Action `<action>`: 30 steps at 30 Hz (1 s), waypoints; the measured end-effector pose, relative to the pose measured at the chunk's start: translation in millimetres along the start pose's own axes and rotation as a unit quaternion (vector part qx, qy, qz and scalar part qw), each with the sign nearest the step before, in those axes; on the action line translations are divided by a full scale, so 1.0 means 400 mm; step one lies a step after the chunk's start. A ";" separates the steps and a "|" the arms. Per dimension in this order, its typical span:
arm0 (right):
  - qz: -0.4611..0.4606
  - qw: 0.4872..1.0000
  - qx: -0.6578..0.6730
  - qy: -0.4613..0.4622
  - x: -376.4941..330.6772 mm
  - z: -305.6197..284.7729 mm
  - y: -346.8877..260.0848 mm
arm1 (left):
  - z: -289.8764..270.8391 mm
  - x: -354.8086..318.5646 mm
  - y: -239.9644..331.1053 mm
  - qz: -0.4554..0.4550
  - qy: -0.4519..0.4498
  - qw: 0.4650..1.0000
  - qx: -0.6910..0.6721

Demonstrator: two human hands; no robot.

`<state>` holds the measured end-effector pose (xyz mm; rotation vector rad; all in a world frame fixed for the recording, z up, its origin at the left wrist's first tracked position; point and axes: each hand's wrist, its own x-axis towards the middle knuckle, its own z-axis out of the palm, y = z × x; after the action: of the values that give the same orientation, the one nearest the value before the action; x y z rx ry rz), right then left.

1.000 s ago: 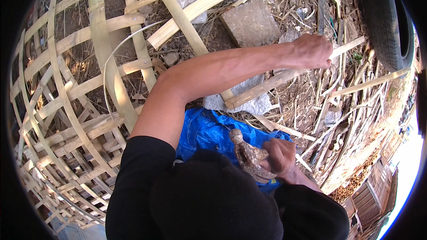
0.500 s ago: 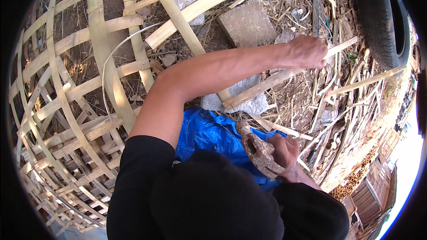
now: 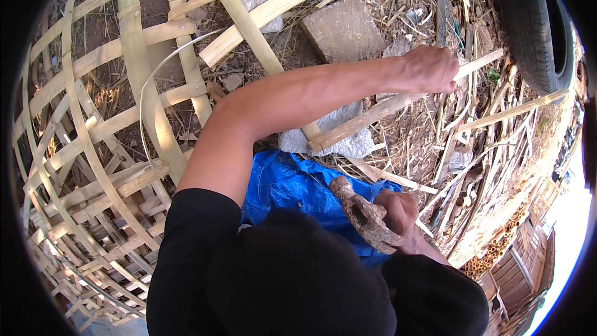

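A: What takes up most of the ground here?

B: A big open lattice of pale woven bamboo strips (image 3: 93, 149) fills the left side, curving up like the wall of an unfinished basket, with bare brown earth (image 3: 155, 0) showing through its gaps

A: And on the right?

B: A black rubber tyre (image 3: 535, 25) stands at the upper right edge, and below it lies a loose litter of thin split bamboo sticks (image 3: 491, 137) and dry scraps. It is outdoors in sun, with a stack of bamboo poles (image 3: 497, 246) at the lower right

A: What lies in the middle?

B: A crumpled blue plastic sheet (image 3: 292, 186) is spread just in front of the person's black-sleeved body. Above it a grey rough stone (image 3: 348, 143) sits on the earth, and a flat grey slab (image 3: 345, 31) lies further up

A: Where is the stick being worked?

B: A long pale bamboo stick (image 3: 373, 118) rests slantwise across the rough stone, its lower end on the stone, its upper end running toward the tyre

A: And the hands?

B: The left hand (image 3: 429, 68) reaches across with the arm stretched out, fingers closed tight around the upper part of that stick. The right hand (image 3: 401, 214) is low, near the blue sheet, fist wrapped round the handle of a rusty brown iron chopping tool (image 3: 364, 214), whose head points up and left, apart from the stick
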<state>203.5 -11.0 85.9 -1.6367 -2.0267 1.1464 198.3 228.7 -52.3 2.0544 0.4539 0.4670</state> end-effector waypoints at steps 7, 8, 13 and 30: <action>0.046 0.999 -0.029 -0.008 0.032 -0.001 -0.031 | 0.011 0.001 -0.014 0.020 0.018 1.000 -0.010; 0.038 0.999 -0.036 -0.013 0.039 -0.003 -0.033 | -0.005 0.004 -0.004 0.011 0.008 1.000 -0.007; 0.007 1.000 0.002 -0.005 0.016 0.001 -0.007 | -0.009 -0.004 -0.002 -0.009 0.001 0.999 -0.033; 0.002 0.999 0.006 0.036 0.005 0.044 -0.002 | -0.011 -0.003 -0.001 0.000 0.009 1.000 -0.001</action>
<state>190.7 -15.9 74.9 -1.6510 -1.9696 1.0841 194.9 231.5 -50.5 2.0497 0.4644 0.4845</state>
